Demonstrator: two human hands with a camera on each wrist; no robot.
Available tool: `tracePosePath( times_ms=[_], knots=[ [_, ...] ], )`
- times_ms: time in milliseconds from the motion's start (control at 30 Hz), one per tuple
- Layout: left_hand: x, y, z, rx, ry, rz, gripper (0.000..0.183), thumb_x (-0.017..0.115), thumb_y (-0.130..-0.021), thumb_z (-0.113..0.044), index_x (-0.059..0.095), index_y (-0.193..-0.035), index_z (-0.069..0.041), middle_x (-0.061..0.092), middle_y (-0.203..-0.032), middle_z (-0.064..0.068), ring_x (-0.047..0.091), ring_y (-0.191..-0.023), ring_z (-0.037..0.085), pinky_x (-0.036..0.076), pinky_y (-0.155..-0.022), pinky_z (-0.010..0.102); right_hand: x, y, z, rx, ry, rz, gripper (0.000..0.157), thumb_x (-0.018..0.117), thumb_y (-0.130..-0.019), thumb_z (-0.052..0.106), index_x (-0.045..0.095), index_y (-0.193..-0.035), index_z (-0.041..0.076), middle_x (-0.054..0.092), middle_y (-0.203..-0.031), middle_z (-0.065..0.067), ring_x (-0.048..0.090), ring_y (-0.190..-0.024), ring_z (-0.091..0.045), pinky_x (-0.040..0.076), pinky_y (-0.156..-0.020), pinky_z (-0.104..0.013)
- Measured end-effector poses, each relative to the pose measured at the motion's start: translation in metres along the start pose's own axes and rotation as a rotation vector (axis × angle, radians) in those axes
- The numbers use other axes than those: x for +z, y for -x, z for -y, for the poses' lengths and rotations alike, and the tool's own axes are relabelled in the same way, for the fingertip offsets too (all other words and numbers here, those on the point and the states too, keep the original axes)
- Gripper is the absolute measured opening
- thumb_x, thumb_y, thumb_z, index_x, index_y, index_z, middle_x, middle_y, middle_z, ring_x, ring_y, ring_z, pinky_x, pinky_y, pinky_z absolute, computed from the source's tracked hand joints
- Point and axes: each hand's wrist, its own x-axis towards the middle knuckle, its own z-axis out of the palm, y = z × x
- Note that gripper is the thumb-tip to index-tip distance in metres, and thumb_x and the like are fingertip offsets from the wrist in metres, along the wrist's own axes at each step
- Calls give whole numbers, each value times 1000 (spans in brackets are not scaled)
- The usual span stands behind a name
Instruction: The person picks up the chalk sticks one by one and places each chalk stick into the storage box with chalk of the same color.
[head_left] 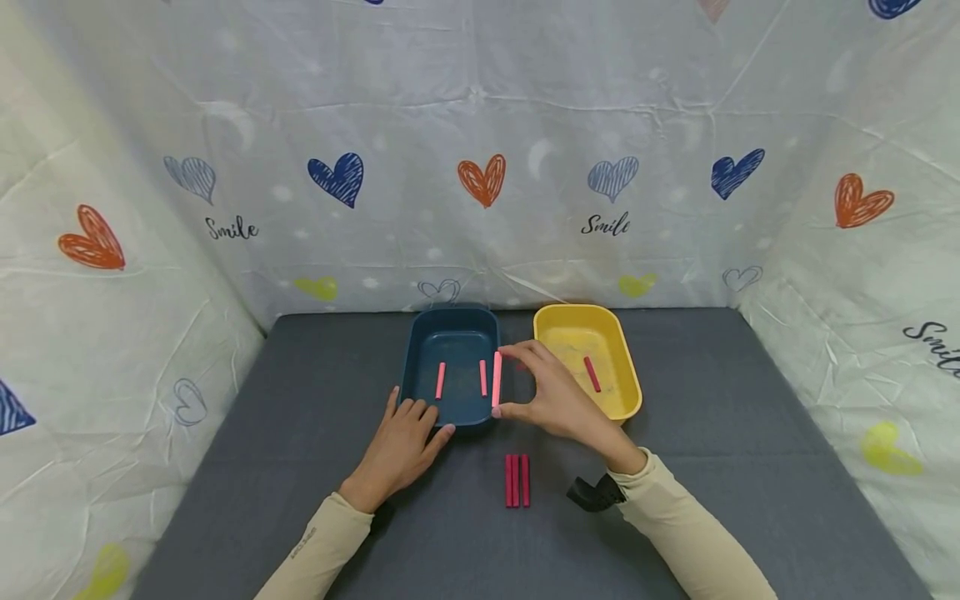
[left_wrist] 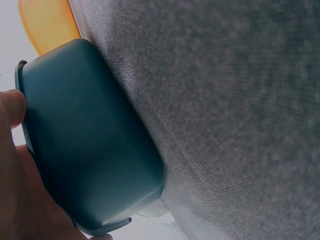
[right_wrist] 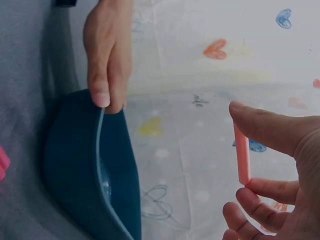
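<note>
My left hand (head_left: 401,446) grips the near-left rim of a dark blue tray (head_left: 450,315), fingers over the edge and thumb at the near side. In the left wrist view the outer wall of the tray (left_wrist: 95,135) fills the left half. My right hand (head_left: 555,400) pinches a light pink stick (head_left: 497,379) by its two ends, between thumb and fingers, above the tray's right rim. The right wrist view shows this stick (right_wrist: 242,155) held apart from the tray. Two light pink sticks, one on the left (head_left: 440,381) and one on the right (head_left: 483,378), lie inside the tray.
A yellow tray (head_left: 628,367) stands to the right of the blue one, with a dark red stick (head_left: 592,374) inside and partly behind my right forearm. Three dark red sticks (head_left: 515,481) lie side by side on the grey cloth (head_left: 337,367). A printed curtain (head_left: 480,242) hangs behind.
</note>
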Motion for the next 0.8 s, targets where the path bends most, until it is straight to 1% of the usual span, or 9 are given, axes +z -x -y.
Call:
tracePosePath(
  times_ms=[167,267,467,633,800],
  knots=[
    [-1,0,-1,-1,12,1,44,55,-97,-48,66,-111,-8,66,-109,11,58,-109,29,18,-118,64,3,-10,6,-20,-21,-2,80,87,-73,36,50,-141,18,51,-132,-3,55,-118,-24,52,-95,-42],
    [0,0,-1,4,10,-3,43,56,-97,-48,66,-109,-8,66,-107,10,58,-108,28,18,-117,64,5,-16,11,-27,-42,-4,79,86,-74,35,50,-142,17,51,-133,-4,56,-118,-27,53,-93,-42],
    [1,-1,0,16,10,-13,41,56,-97,-47,67,-108,-9,66,-105,10,59,-107,28,20,-117,65,13,-29,20,-6,-79,-4,78,85,-76,34,49,-142,17,51,-135,-5,56,-118,-24,55,-88,-42],
    [1,0,1,21,9,-22,40,57,-97,-46,67,-106,-9,66,-103,9,59,-105,28,21,-116,65,20,-42,22,-1,-64,-15,78,84,-77,35,47,-144,16,50,-135,-5,56,-116,-22,56,-85,-38],
    [1,-1,2,31,4,-26,38,56,-98,-46,66,-103,-9,65,-102,9,59,-104,28,22,-116,65,26,-53,23,2,-81,20,79,83,-79,34,46,-145,15,50,-135,-6,55,-120,-26,56,-87,-39]
  ],
)
